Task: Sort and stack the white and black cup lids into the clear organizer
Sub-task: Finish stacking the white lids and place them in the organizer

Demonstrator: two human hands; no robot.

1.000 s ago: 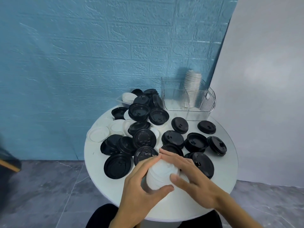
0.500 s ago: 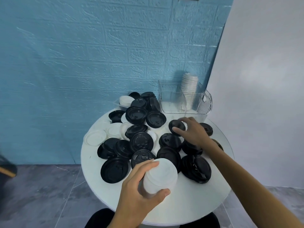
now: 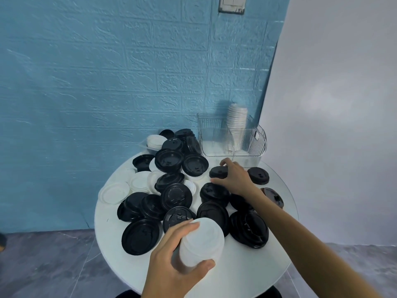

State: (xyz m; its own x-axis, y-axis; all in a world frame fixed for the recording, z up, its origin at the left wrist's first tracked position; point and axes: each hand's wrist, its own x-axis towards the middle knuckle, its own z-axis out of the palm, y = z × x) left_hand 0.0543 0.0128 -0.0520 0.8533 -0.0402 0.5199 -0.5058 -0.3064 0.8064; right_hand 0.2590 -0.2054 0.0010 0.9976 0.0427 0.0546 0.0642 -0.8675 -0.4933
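- Blue brick-textured wall [image 3: 107,82] forms the far and left background; a plain grey-white wall [image 3: 335,104] stands at right, and grey tiled floor [image 3: 43,265] lies below.
- Round white table [image 3: 247,274] stands against the blue wall and carries all the items.
- Flat white plastic lids [image 3: 114,192] lie at the table's left edge, partly overlapped by black ones.
- Loose black plastic cup lids [image 3: 176,195] cover the table's left and centre, many overlapping, some face up and some inverted.
- Shallow clear tray [image 3: 144,145] at far left-centre holds more white and black lids.
- Left hand [image 3: 171,265], at near centre, has thumb and fingers curled round a stack of white plastic lids [image 3: 200,244], held above the near part of the table.
- Right hand [image 3: 234,177], reaching to far centre-right, has its fingers bent over a small black domed lid [image 3: 217,171] and touching its top; whether it is gripped or lifted cannot be told.
- Clear ribbed plastic organizer [image 3: 255,143] stands at the far right of the table against the wall; a tall column of stacked white lids [image 3: 237,119] leans in its right compartment, rising above the rim.
- Further black lids [image 3: 258,175] lie right of the right hand, near the organizer.
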